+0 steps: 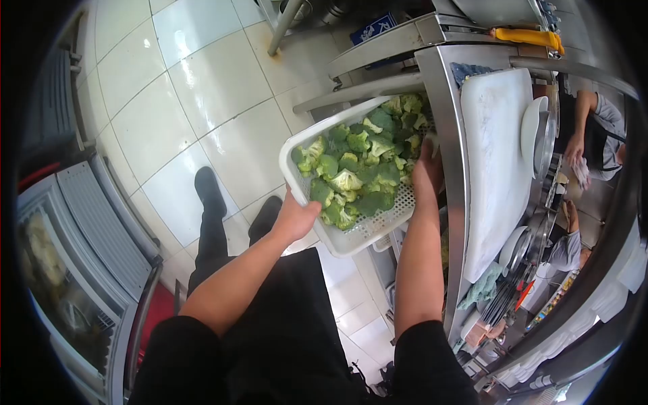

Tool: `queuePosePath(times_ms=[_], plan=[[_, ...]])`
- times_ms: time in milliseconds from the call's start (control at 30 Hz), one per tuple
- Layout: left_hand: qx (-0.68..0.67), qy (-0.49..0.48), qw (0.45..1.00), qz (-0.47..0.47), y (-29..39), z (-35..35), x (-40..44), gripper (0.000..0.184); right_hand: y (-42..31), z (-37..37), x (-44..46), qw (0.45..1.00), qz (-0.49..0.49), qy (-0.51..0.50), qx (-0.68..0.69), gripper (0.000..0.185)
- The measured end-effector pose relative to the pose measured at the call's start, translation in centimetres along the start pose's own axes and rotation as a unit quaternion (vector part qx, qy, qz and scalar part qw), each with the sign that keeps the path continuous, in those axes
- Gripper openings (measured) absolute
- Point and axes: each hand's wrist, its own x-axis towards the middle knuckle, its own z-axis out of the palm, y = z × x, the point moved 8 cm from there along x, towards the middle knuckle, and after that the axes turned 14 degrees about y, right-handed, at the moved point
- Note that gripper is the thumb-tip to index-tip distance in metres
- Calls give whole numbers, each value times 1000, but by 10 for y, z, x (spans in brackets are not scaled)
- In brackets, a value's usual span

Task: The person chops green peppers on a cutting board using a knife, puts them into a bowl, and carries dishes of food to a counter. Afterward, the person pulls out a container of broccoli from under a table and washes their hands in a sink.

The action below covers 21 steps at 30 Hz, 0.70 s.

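A white perforated plastic basket (361, 241) is held out in front of my body, tilted in the view. Cut broccoli florets (361, 162) fill much of it. My left hand (295, 217) grips the near left rim, thumb over the edge. On the right side, my right hand (425, 172) is closed round the basket's wall, close to the steel counter; some of its fingers are hidden. The basket's right end reaches in beside the counter's front.
A steel counter (453, 162) with a white cutting board (496, 162) stands on the right. White bowls (531, 135) and pans line its far side, with co-workers beyond. A glass-lidded chest freezer (81, 290) stands left, on a tiled floor (196, 94).
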Motion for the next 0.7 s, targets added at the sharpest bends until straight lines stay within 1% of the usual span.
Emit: queuePosePath(times_ms=[67,100,133,200,233,267,300,367,400,467,500,533,600,633,667,700], plan=[[5,-5,1000,15,-4,3,3,73,13,37,30,999,-35,-31,-23,56],[8,-6,1000,21,-6,4,5,73,15,64,32,988,-129,-35,-82,56],[11,6,999,39,-2,4,6,73,20,96,25,964,-220,-40,-142,57],[20,22,997,71,12,7,2,72,16,109,4,961,-213,-136,-116,56],[17,22,998,54,15,9,-2,75,21,103,-2,969,-111,-221,-30,55],[12,24,999,42,22,11,-4,78,18,97,-11,954,-10,-295,60,54],[5,26,999,33,29,16,-6,81,16,86,-17,955,-52,-286,64,53],[2,60,996,60,33,31,-1,89,12,53,-33,952,-143,-263,70,50],[-1,78,994,74,34,40,2,93,14,38,-38,952,-82,-272,112,51],[13,77,996,35,21,62,15,99,22,2,-45,981,-81,-163,60,51],[22,79,996,19,22,68,21,102,28,-8,-54,986,-54,-154,9,49],[-15,53,998,-5,33,78,20,103,33,-17,-62,988,-28,-145,-39,48],[63,69,995,-17,28,96,35,109,46,-21,-79,989,-125,-70,-45,47],[80,68,991,82,34,107,43,113,50,-20,-90,991,-94,-95,-11,47],[125,31,984,123,45,106,51,115,50,-16,-99,990,-66,-120,26,48],[167,-4,972,166,58,105,57,117,54,-8,-106,989,-27,-144,27,49]])
